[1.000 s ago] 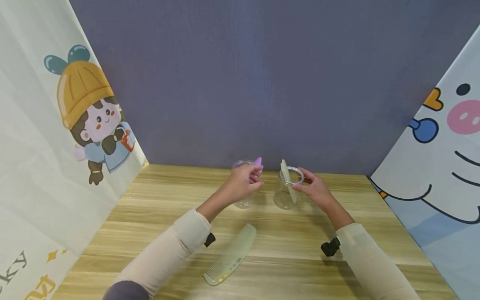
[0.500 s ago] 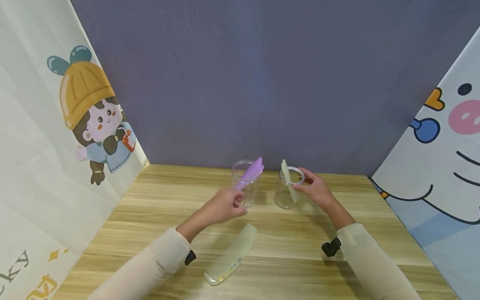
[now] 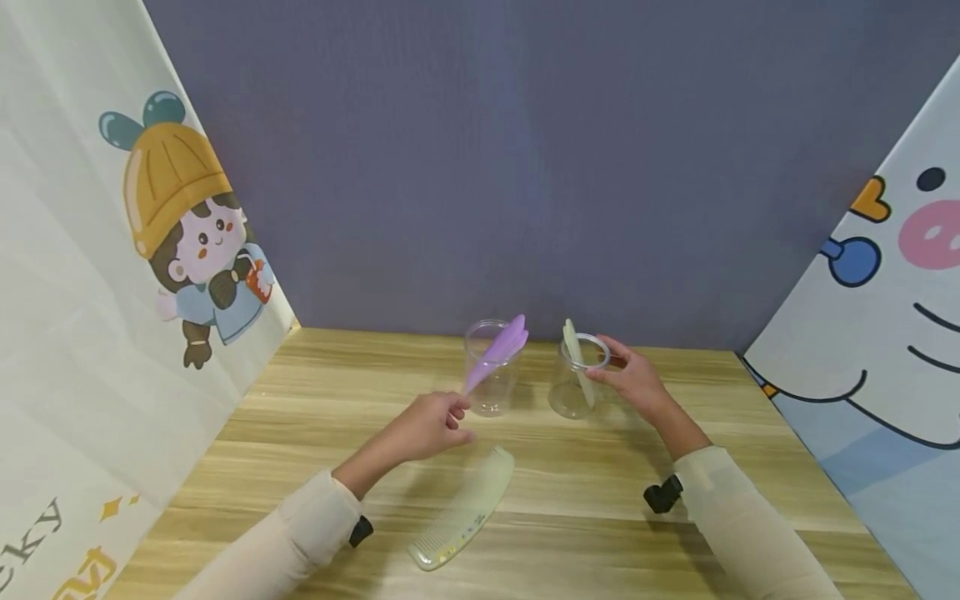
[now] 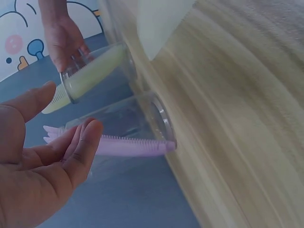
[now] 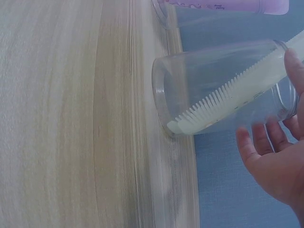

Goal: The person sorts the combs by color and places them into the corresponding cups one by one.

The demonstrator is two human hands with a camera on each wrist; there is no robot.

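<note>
Two clear plastic cups stand at the back of the table. In the left cup (image 3: 495,398) lean purple combs (image 3: 504,346), their ends poking above the rim. Pale green combs (image 3: 573,350) slant inside the right cup (image 3: 564,398). My right hand (image 3: 637,387) grips this cup at the rim, thumb on the near side and fingers behind. My left hand (image 3: 431,427) holds nothing; its fingers are loosely bent, just in front of the left cup. A pale green comb (image 3: 468,508) with small printed flowers lies flat on the table near that hand.
The wooden table (image 3: 300,433) meets a dark grey-blue panel (image 3: 412,208) right behind the cups. White cartoon-printed panels rise at the left (image 3: 67,292) and the right (image 3: 885,358).
My left hand has left the purple combs at the left cup and drawn back toward the front left, lowering to near the comb on the table. The right hand stays on its cup.
</note>
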